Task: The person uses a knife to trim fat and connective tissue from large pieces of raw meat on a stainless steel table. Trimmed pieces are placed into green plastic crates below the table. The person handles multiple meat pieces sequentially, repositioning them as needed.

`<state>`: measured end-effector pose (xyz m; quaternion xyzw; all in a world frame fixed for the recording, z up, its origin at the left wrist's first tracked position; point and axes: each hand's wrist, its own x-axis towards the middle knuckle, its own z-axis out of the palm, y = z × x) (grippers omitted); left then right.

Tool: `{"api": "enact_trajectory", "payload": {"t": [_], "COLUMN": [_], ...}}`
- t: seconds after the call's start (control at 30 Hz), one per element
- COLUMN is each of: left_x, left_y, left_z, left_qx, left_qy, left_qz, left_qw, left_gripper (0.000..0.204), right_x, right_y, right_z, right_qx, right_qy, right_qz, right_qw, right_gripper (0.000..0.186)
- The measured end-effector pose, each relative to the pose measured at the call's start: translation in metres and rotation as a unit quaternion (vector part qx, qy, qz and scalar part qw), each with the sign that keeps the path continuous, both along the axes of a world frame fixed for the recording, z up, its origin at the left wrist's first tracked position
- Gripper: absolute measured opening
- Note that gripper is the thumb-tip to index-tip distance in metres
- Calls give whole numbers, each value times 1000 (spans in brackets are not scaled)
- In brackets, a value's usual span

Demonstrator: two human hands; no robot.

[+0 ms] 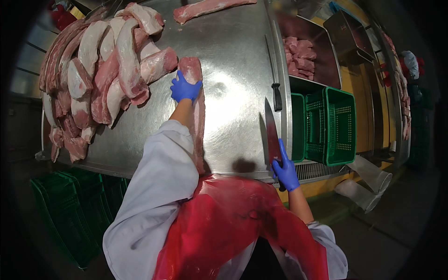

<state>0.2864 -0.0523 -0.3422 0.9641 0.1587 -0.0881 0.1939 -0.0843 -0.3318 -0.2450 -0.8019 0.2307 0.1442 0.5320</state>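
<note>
A long strip of pork loin [199, 126] lies lengthwise in front of me on the steel table [233, 100], its near end at my red apron. My left hand [185, 88], in a blue glove, grips the loin close to its far end. At the table's right side my right hand [287, 172], also blue-gloved, is closed round the handle of a knife [271, 128]. The long blade points away from me, apart from the loin, with a reddish smear on it. Just beyond the blade tip rests a honing steel [277, 97] with a black handle.
Many pork loins [100, 70] are heaped at the table's left, and another loin [212, 8] lies at the far edge. To the right stand a metal bin [326, 46] holding cut meat pieces [299, 57], green crates [343, 128] and clear plastic bags [364, 186]. More green crates [70, 210] stand lower left.
</note>
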Motion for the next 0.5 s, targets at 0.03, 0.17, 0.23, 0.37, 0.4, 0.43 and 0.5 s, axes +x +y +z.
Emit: {"api": "enact_trajectory", "payload": {"t": [0.03, 0.17, 0.23, 0.37, 0.4, 0.43, 0.5], "left_x": [5, 22, 20, 24, 27, 32, 34], "left_y": [0, 39, 50, 52, 52, 51, 55], "left_z": [6, -59, -57, -50, -46, -43, -41], "left_qx": [-18, 67, -10, -29, -18, -24, -35], "left_qy": [9, -185, -175, -179, -174, -175, -167], "left_qz": [-7, -258, -323, -376, -400, -406, -417], "left_qw": [1000, 946, 930, 909, 900, 897, 893], "left_gripper": [105, 92, 87, 87, 87, 87, 87], "right_x": [17, 113, 171, 278, 302, 321, 349], "right_y": [7, 40, 63, 97, 103, 106, 111], "right_z": [-8, -47, -57, -85, -87, -91, -104], "right_qx": [20, 120, 166, 190, 185, 181, 191], "right_qy": [-25, -37, -16, -18, -18, -16, -20], "right_qz": [9, 31, 12, 1, -1, -5, -1], "right_qw": [999, 992, 986, 982, 983, 983, 981], "right_gripper": [83, 82, 82, 81, 81, 80, 81]}}
